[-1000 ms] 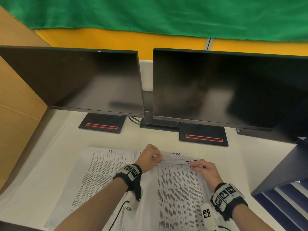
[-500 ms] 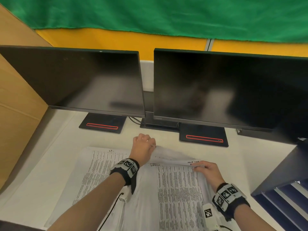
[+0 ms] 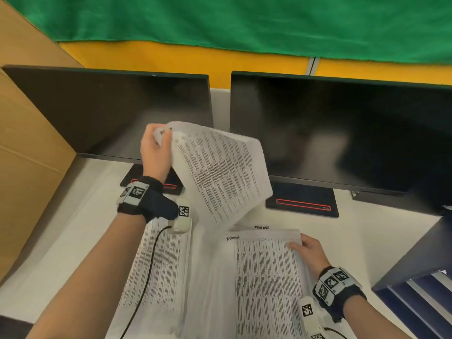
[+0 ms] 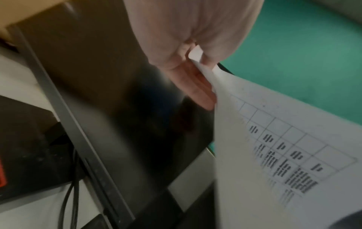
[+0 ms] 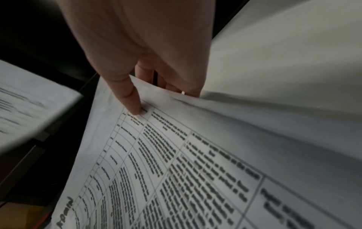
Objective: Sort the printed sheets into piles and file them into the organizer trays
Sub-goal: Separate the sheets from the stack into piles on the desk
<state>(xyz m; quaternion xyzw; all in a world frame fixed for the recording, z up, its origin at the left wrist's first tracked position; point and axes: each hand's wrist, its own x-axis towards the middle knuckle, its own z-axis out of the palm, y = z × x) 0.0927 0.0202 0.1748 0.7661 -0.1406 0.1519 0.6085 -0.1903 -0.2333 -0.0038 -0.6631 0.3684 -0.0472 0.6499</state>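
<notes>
My left hand (image 3: 161, 136) pinches the top corner of one printed sheet (image 3: 220, 172) and holds it in the air before the left monitor; the left wrist view shows that pinch (image 4: 195, 57) on the sheet (image 4: 274, 155). On the white desk lie a left pile (image 3: 156, 265) and a right pile (image 3: 266, 277) of printed tables, the right one with a handwritten word at its top. My right hand (image 3: 297, 245) holds the right pile's top right corner. Its thumb (image 5: 135, 105) is on the top sheet (image 5: 176, 155) and its fingers are under the edge.
Two dark monitors (image 3: 342, 133) stand close behind the piles on stands with red stripes (image 3: 303, 204). A cardboard wall (image 3: 27, 167) closes the left side. The dark blue organizer trays (image 3: 420, 297) sit at the right edge. A black cable (image 3: 149, 265) crosses the left pile.
My left hand has peeled the top sheet off the right pile and raised it up and to the left. The right hand stays on the pile's corner.
</notes>
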